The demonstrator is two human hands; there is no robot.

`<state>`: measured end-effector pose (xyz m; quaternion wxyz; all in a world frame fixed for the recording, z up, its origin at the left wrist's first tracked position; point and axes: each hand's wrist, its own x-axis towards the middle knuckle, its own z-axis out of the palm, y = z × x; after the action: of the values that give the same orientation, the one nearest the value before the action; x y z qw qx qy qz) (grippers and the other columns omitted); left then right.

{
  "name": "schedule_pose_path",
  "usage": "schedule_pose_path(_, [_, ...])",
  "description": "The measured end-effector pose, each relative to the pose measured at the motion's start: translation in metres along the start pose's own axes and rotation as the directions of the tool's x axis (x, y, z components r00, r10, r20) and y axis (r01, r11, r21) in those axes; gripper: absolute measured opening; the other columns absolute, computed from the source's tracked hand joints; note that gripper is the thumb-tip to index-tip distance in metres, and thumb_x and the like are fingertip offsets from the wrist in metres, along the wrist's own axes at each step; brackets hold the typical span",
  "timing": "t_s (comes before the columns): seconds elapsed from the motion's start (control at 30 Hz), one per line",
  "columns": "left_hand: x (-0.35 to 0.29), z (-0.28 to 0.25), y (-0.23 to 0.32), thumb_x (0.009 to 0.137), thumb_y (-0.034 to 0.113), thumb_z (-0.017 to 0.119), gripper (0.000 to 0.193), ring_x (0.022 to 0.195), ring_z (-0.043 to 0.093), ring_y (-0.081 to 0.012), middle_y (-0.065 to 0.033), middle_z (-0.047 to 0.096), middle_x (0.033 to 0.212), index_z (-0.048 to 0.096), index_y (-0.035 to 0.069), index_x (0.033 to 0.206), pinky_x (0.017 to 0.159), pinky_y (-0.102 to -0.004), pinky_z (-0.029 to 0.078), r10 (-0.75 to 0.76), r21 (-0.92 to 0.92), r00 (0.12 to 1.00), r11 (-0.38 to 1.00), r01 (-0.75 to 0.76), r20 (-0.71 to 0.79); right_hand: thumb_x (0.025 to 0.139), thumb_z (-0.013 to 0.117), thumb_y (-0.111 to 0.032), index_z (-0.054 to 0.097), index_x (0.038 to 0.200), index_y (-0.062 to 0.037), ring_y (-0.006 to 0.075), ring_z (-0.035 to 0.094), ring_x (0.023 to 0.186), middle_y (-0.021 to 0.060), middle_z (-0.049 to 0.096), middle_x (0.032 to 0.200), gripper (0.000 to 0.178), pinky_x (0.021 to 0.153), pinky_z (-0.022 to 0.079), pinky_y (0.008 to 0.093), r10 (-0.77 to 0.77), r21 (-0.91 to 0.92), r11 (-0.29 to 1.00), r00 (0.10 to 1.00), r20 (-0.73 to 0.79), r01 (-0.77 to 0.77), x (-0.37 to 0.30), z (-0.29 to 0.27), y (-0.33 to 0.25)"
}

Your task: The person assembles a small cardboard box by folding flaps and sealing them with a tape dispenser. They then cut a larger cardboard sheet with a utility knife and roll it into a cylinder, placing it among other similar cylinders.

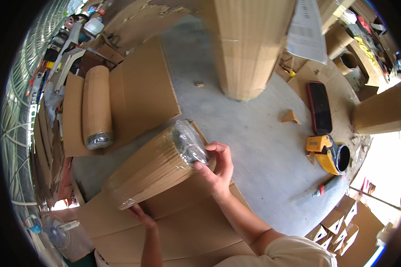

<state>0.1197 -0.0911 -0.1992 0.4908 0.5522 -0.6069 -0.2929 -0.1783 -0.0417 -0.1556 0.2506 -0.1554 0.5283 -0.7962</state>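
A cardboard-wrapped roll (pixel 151 167) slants across the middle in front of me, its outside bound with clear tape. Clear crinkled plastic (pixel 189 142) bulges from its far right end. My right hand (pixel 219 170) grips that end, thumb on the near side and fingers curled over the plastic. At the near left end, my left hand (pixel 142 218) supports the roll from below, fingertips partly hidden under its edge. Beneath lies a creased flat cardboard sheet (pixel 196 227); whether the roll touches it I cannot tell.
Another brown roll (pixel 97 104) lies on cardboard (pixel 140 84) at left. A tall wrapped column (pixel 249 53) stands at the back. Rightward on the grey table (pixel 254 142) are a phone (pixel 320 108), a yellow tape dispenser (pixel 327 153) and a utility knife (pixel 329 186).
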Motion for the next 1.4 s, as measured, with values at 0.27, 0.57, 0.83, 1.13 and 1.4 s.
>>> schedule_pose_path(0.27, [0.006,0.014,0.018,0.093,0.026,0.043,0.05,0.114,0.044,-0.0252,-0.0213,0.038,0.128,0.027,-0.006,0.13,0.099,-0.0348,0.034,0.029,-0.013,0.999,1.0,-0.028,0.035,0.077,0.063,-0.012,0.053,0.095,-0.0024,0.0225,0.049,0.091,0.0108,0.051,0.095,0.023,0.082,0.04,0.0316,-0.133,-0.15,0.983,0.979,-0.152,0.11,0.006,0.0,-0.014])
schedule_pose_path(0.57, [-0.003,0.01,-0.001,0.089,0.015,0.051,0.039,0.104,0.049,-0.0201,-0.0136,0.048,0.114,0.037,-0.004,0.121,0.09,-0.0321,0.04,0.049,-0.15,0.998,0.987,-0.053,-0.025,0.066,0.047,0.008,0.059,0.091,-0.0058,0.0309,0.05,0.097,0.0109,0.056,0.103,0.03,0.084,0.042,0.039,-0.272,-0.986,-0.09,0.949,0.16,0.141,-0.06,-0.244,-0.133])
schedule_pose_path(0.83, [0.001,0.014,0.005,0.082,0.026,0.062,0.037,0.092,0.054,-0.0267,-0.0155,0.048,0.096,0.046,-0.003,0.099,0.082,-0.0347,0.048,0.036,0.057,0.996,0.998,-0.032,-0.077,0.064,0.055,-0.002,0.055,0.1,-0.0059,0.0313,0.048,0.092,0.0102,0.055,0.106,0.036,0.077,0.041,0.0426,0.047,-0.805,-0.46,0.915,0.4,0.375,-0.069,-0.307,-0.161])
schedule_pose_path(1.13, [0.006,0.001,-0.014,0.08,0.007,0.06,0.031,0.097,0.054,-0.022,-0.0139,0.05,0.105,0.048,0.0,0.107,0.084,-0.0296,0.048,-0.007,-0.344,0.998,0.939,-0.013,-0.055,0.083,0.045,0.0,0.047,0.118,-0.0024,0.0119,0.055,0.062,0.0066,0.056,0.082,0.035,0.056,0.051,0.0272,0.642,-0.661,0.607,0.763,0.08,-0.442,-0.261,-0.06,-0.075])
schedule_pose_path(1.4, [0.142,-0.066,-0.06,0.07,0.029,0.07,0.047,0.102,0.05,-0.0307,-0.0105,0.055,0.109,0.054,0.006,0.107,0.087,-0.038,0.041,0.366,0.491,0.874,0.725,-0.484,0.321,0.085,0.045,0.002,0.044,0.102,0.0035,0.0134,0.058,0.059,0.008,0.057,0.075,0.017,0.055,0.05,0.0269,0.558,-0.587,0.76,0.744,0.367,-0.281,-0.296,-0.04,-0.014])
